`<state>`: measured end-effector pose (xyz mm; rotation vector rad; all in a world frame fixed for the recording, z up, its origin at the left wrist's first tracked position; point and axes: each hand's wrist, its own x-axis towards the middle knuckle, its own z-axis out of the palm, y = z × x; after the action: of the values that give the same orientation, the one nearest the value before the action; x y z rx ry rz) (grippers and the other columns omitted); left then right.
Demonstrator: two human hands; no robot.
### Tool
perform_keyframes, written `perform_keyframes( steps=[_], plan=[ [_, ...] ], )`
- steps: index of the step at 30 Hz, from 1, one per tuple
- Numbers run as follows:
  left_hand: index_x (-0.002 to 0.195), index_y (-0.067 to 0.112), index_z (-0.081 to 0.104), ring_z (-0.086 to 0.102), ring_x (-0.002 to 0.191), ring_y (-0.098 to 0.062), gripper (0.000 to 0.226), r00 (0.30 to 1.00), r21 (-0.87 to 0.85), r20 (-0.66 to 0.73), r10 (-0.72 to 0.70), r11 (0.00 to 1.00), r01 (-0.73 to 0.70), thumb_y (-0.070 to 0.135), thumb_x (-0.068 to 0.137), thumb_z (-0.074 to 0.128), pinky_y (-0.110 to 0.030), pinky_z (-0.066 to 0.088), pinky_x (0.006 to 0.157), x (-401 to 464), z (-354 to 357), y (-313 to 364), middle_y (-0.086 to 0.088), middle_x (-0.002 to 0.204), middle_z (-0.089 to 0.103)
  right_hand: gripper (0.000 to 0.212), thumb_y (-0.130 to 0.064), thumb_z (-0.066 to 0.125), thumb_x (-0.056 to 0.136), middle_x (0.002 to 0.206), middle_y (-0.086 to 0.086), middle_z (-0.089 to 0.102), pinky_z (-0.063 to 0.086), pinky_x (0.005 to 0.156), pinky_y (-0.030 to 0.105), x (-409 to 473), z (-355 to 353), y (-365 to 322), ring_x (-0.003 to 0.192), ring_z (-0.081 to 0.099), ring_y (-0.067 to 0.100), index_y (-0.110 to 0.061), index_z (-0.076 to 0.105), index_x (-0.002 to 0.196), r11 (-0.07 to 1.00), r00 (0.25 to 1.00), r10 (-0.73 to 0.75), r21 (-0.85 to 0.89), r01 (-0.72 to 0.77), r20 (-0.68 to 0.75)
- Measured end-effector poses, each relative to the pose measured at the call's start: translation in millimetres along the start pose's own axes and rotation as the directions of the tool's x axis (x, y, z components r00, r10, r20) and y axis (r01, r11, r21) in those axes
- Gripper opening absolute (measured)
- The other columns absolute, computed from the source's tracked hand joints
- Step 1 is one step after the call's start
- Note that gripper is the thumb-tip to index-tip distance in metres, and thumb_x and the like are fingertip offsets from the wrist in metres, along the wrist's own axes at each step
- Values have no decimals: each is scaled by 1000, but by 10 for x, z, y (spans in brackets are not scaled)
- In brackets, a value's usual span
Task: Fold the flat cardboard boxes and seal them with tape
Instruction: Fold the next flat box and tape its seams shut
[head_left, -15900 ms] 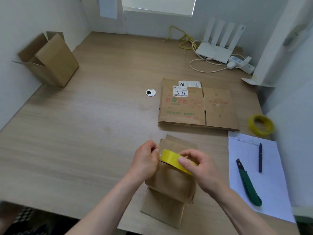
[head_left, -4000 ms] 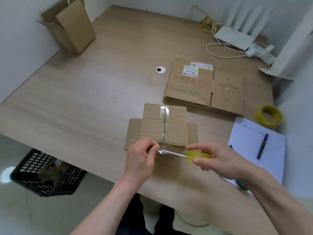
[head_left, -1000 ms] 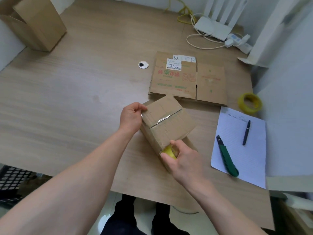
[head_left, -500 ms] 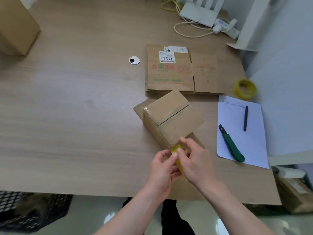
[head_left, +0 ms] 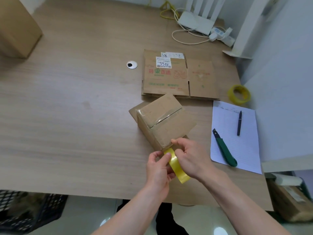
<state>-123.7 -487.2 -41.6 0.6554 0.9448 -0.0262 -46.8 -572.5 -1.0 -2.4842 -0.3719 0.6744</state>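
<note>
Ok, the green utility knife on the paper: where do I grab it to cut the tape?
Probably by the green handle, from above with the right hand. The utility knife lies flat on the paper, its blade end pointing away from you.

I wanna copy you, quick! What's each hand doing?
Left hand: pinches the yellow tape roll.
Right hand: grips the same roll.

A pale wood-grain table (head_left: 67, 102) fills most of the room, with a round metal cable grommet (head_left: 132, 64) set into its top. Beyond the grommet, a white router (head_left: 196, 22) with upright antennas stands against the white wall (head_left: 284, 65). Under the table's near edge, glossy light floor tiles (head_left: 88, 216) reflect soft daylight.
</note>
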Motion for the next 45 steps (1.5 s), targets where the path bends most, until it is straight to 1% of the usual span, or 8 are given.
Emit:
perform_keyframes(
  steps=[12, 19, 22, 26, 31, 35, 39, 45],
  plan=[
    [104, 8, 71, 68, 85, -34, 19, 997, -269, -54, -55, 962, 39, 7, 94, 54, -50, 54, 84, 71, 238, -129, -21, 99, 72, 62, -29, 39, 65, 130, -10, 64, 45, 104, 39, 209, -128, 0, 123, 56, 17, -23, 68, 120, 999, 990, -47, 9, 46, 134],
    [98, 7, 67, 65, 82, -28, 13, 991, -283, -120, 61, 955, -93, 8, 97, 54, -43, 52, 85, 116, 267, -168, -16, 92, 70, 44, -24, 52, 75, 66, -19, 61, 52, 68, 34, 194, -318, 309, 70, 61, 6, -41, 70, 110, 980, 993, -118, 162, 120, -22],
    [90, 11, 64, 58, 74, -23, 9, 978, -229, -181, 101, 963, -141, 8, 95, 58, -35, 48, 75, 148, 223, -152, -11, 82, 64, 43, -31, 58, 82, 92, -14, 64, 43, 65, 30, 284, -551, 942, 85, 59, 4, -33, 60, 125, 996, 967, 54, -60, -71, -251],
    [86, 12, 63, 59, 69, -20, 10, 975, -211, -189, 121, 964, -161, 8, 95, 59, -34, 50, 71, 143, 212, -148, -8, 76, 65, 65, -45, 61, 85, 120, 7, 54, 44, 72, 37, 287, -622, 1720, 105, 55, 29, -25, 40, 143, 873, 944, 293, -360, -328, -149],
    [85, 12, 64, 57, 71, -21, 10, 973, -172, -198, 118, 973, -153, 9, 94, 61, -36, 48, 76, 129, 210, -147, -9, 78, 64, 32, -30, 59, 85, 85, -1, 50, 35, 52, 30, 291, -543, 2017, 69, 50, 15, -16, 51, 111, 868, 959, 264, -408, -284, -106],
    [87, 11, 64, 57, 72, -23, 7, 973, -156, -200, 115, 977, -148, 9, 94, 61, -36, 48, 75, 137, 195, -128, -11, 79, 63, 10, -18, 46, 88, 73, 8, 55, 38, 59, 35, 254, -616, 1761, 61, 47, 22, -12, 45, 80, 955, 935, 281, -33, -295, -217],
    [86, 11, 64, 57, 70, -23, 8, 972, -148, -209, 103, 980, -136, 9, 94, 62, -37, 48, 75, 157, 212, -122, -11, 78, 63, 6, -35, 56, 90, 66, -7, 59, 40, 52, 29, 11, -774, 1184, 59, 54, 13, -38, 53, 94, 992, 975, -51, 103, 75, -217],
    [86, 10, 64, 55, 78, -27, 7, 967, -110, -233, 103, 985, -131, 10, 93, 63, -43, 48, 79, 149, 207, -98, -18, 83, 61, 36, -25, 72, 83, 80, -19, 60, 44, 50, 27, -222, -979, 472, 64, 57, 7, -39, 65, 115, 716, 781, -625, -383, 584, 23]
  ],
)
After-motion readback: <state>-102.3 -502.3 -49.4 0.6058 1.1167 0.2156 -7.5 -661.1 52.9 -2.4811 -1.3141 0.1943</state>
